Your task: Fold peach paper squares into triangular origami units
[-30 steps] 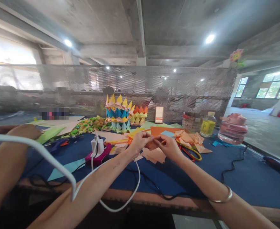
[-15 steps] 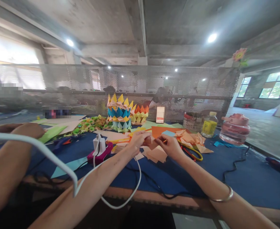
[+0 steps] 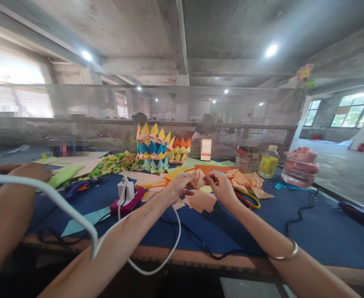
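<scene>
My left hand (image 3: 180,187) pinches a small peach paper piece (image 3: 198,179) that stands up between both hands, above the blue table (image 3: 231,236). At the paper's right edge my right hand (image 3: 221,185) has its fingers pressed together. Under them lies a stack of peach paper (image 3: 200,201), with a bit of pale yellow paper (image 3: 207,189) beside it. Scissors with yellow and red handles (image 3: 248,198) rest right of my right hand. Behind my hands is an orange sheet (image 3: 194,169).
Folded-paper crowns (image 3: 152,149), a phone (image 3: 206,150), a basket (image 3: 244,159), a yellow bottle (image 3: 268,162) and a pink jug (image 3: 300,167) stand behind. A purple power strip (image 3: 128,203) and white cable (image 3: 179,231) are at left. Another person's arm (image 3: 11,215) reaches in from the left.
The peach paper between my hands now stands more upright and shows more of its face. Pale yellow paper now shows below it. The view has shifted slightly.
</scene>
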The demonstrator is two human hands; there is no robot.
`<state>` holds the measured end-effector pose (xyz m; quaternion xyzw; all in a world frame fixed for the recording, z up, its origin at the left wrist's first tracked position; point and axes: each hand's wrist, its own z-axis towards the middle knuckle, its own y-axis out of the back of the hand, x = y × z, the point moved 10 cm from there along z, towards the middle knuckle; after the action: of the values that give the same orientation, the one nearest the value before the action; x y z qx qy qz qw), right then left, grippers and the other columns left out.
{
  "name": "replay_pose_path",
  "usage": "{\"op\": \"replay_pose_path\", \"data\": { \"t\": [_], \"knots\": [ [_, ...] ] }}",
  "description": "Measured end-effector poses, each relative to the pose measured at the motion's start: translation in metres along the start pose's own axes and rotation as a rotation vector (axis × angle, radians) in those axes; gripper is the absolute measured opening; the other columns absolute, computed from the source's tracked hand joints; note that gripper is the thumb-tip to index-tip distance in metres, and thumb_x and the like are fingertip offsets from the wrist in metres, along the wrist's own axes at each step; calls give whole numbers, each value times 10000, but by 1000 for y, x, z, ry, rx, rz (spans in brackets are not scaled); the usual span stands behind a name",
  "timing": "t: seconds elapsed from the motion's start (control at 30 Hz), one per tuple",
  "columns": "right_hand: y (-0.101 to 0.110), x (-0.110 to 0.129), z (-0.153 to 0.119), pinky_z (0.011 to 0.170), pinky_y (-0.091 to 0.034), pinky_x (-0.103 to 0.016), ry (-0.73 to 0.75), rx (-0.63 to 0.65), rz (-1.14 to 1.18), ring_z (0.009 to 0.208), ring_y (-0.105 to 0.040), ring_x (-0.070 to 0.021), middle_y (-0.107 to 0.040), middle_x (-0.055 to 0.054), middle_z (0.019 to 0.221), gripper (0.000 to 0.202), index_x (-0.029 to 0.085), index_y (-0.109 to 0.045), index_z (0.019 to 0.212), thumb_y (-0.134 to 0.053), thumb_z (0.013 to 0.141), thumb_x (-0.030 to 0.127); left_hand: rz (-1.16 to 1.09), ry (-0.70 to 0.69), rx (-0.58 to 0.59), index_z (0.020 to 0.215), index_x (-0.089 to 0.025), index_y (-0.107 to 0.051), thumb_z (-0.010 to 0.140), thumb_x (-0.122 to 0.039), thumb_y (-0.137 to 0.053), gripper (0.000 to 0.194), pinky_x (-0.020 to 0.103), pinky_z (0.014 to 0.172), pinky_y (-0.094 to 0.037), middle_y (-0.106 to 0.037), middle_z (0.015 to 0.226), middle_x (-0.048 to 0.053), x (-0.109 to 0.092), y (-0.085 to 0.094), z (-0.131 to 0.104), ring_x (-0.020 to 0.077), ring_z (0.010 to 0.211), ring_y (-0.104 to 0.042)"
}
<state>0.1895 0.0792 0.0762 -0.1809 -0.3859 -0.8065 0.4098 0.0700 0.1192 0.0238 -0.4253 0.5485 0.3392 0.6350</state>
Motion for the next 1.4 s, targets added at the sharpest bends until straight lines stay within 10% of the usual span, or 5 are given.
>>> {"op": "replay_pose_path", "data": {
  "t": [0.73, 1.4],
  "knots": [
    [19, 3, -2, 589, -445, -264, 24, -186, 11, 736, -551, -169, -592, -78, 850, 227, 163, -521, 910, -486, 804, 361, -31, -31, -14, 748, -127, -649, 540, -334, -768, 316, 192, 507, -429, -676, 853, 97, 1, 6, 6, 152, 670, -637],
    [-14, 17, -3, 605, -423, -252, 130, 107, -181, 728, -566, -160, -631, -53, 801, 219, 184, -589, 811, -486, 828, 377, 132, -175, 19, 723, -111, -616, 648, -404, -687, 311, 252, 577, -495, -642, 755, 80, -12, -6, 0, 165, 683, -630]
  ]
}}
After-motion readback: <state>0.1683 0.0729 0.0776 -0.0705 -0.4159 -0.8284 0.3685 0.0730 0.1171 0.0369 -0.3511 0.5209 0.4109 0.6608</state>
